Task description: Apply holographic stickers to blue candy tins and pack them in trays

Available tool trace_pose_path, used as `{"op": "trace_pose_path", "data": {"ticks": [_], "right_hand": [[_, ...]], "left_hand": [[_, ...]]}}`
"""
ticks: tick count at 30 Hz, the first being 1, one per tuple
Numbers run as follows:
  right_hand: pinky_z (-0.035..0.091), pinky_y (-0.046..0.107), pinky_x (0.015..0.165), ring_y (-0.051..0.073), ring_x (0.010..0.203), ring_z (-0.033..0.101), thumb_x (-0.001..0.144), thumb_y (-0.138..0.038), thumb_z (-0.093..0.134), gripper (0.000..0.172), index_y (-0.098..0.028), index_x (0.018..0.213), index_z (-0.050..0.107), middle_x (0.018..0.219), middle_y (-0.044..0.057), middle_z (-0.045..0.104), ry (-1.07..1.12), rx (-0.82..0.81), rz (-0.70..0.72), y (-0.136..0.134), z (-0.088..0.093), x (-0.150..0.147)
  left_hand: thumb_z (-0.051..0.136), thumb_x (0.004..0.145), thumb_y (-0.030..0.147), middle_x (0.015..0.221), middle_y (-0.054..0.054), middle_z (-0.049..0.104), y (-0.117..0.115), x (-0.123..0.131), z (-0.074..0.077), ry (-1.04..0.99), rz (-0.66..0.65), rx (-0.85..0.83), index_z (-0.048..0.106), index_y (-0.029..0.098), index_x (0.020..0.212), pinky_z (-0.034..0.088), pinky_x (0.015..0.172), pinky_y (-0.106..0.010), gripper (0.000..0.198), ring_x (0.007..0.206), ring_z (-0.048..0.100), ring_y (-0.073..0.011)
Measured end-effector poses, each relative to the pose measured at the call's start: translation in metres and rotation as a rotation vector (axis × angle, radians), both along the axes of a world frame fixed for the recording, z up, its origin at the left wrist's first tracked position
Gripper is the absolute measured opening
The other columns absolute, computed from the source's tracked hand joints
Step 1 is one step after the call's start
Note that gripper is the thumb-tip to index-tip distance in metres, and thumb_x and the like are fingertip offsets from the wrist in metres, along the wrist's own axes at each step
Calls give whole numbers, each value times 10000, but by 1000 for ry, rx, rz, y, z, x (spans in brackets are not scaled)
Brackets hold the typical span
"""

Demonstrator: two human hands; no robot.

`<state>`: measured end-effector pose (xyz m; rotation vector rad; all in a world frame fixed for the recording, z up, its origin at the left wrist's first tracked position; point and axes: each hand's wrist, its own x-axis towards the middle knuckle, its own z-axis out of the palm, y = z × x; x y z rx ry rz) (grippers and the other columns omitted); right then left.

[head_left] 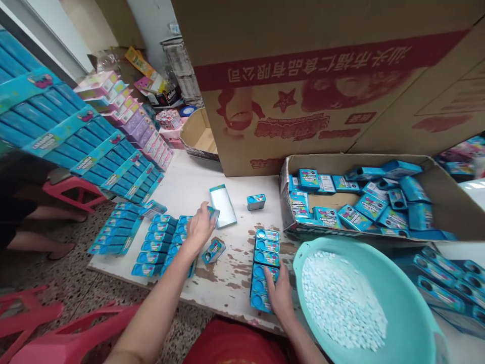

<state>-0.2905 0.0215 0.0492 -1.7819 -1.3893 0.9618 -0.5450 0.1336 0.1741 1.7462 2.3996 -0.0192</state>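
Note:
My left hand [200, 226] reaches out over the white table [189, 187], its fingers closed on a small blue box [214, 215] beside an open blue tray [223, 205]. My right hand [280, 293] rests with fingers bent on a column of several small blue boxes [265, 258] near the table's front edge. Another small blue box [213, 251] lies loose just below my left hand. A single blue box [256, 201] stands further back.
A teal basin [409, 323] with small white tablets [341, 298] sits at the right. A cardboard carton [447, 202] behind it holds several blue boxes. Rows of filled boxes [159, 242] lie left, stacked display packs [76, 141] beyond. Pink stools [68, 338] and another person's legs [41, 222] are at the left.

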Motion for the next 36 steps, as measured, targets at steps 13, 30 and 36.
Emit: {"op": "trace_pose_path", "data": {"ticks": [13, 30, 36], "right_hand": [[434, 427, 941, 302, 1119, 548, 811, -597, 448, 635, -119, 1225, 503, 1188, 177, 594, 4, -44, -52, -1, -2, -1], [404, 446, 1005, 257, 1280, 416, 927, -220, 375, 332, -225, 1194, 574, 1266, 88, 572, -355, 356, 486, 61, 57, -84], [276, 510, 1061, 273, 1331, 335, 867, -27, 359, 399, -166, 1151, 603, 1247, 119, 585, -615, 28, 944, 145, 31, -140]], "left_hand": [[349, 918, 437, 1311, -98, 504, 166, 71, -61, -244, -614, -85, 350, 272, 1397, 360, 993, -425, 507, 1197, 461, -267], [740, 569, 352, 1333, -105, 432, 138, -47, -17, -152, -301, -126, 274, 226, 1388, 342, 1010, -379, 950, 1237, 403, -284], [697, 613, 340, 1336, -107, 434, 134, -52, -47, -109, -339, -249, 262, 230, 1399, 363, 993, -364, 905, 1238, 408, -277]]}}
